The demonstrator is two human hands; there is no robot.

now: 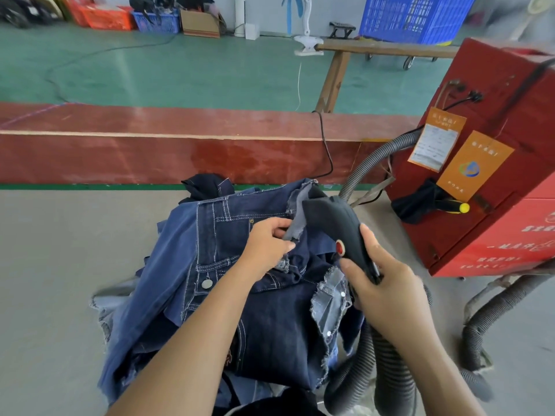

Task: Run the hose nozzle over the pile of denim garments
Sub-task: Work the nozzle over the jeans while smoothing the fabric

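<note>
The hose nozzle (336, 226), rigid and light, is gripped at its handle by the right hand (387, 283); a limp frayed flap of the denim pile (240, 295), on the worktop (60, 265), is pinched by the left hand (267, 244) fingers (279, 225), just beside the nozzle's mouth.

A workshop floor (180, 73) painted green stretches to a pale back wall (264, 7), where orange crates (105, 16), a small blue basket (156, 22) and a cardboard box (199, 24) stand in a row. A large blue crate (414, 16) sits on a wooden bench (384, 49) (a white fan (306, 25) stands beside it). A red board (150, 145) borders the grey desk (60, 265).
</note>
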